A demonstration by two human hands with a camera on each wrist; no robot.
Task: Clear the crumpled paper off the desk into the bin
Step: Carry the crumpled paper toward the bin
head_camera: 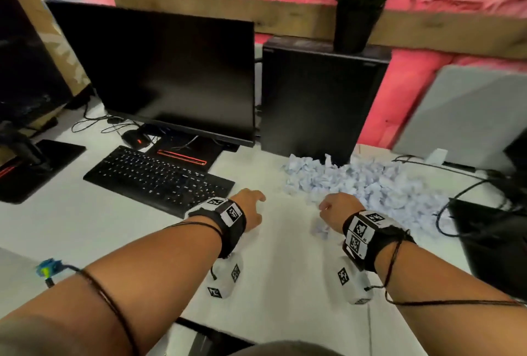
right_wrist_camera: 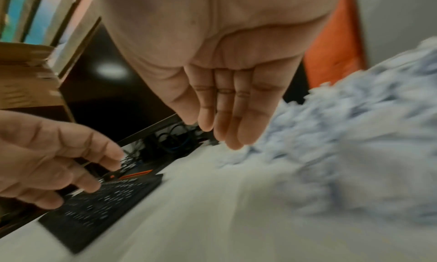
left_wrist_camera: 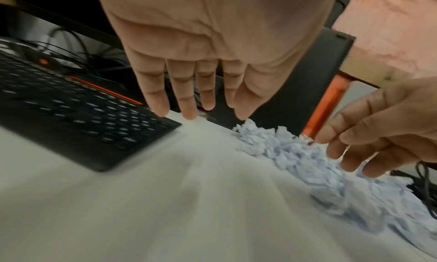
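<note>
A heap of crumpled pale blue paper (head_camera: 359, 181) lies on the white desk (head_camera: 271, 276), in front of a black computer case. One loose ball (head_camera: 319, 231) sits nearer, just under my right hand (head_camera: 338, 209). That hand hovers at the heap's near left edge, fingers straight and together in the right wrist view (right_wrist_camera: 227, 124), holding nothing. My left hand (head_camera: 252, 210) hangs over bare desk between the keyboard and the heap (left_wrist_camera: 307, 163). Its fingers are extended (left_wrist_camera: 189, 101) and it is empty. No bin shows in any view.
A black keyboard (head_camera: 159, 176), mouse (head_camera: 136, 138) and monitor (head_camera: 171, 76) stand to the left. The black computer case (head_camera: 319, 99), with a potted plant (head_camera: 356, 13) on top, is behind the heap. Black cables (head_camera: 456, 199) and a dark box (head_camera: 496, 244) lie on the right.
</note>
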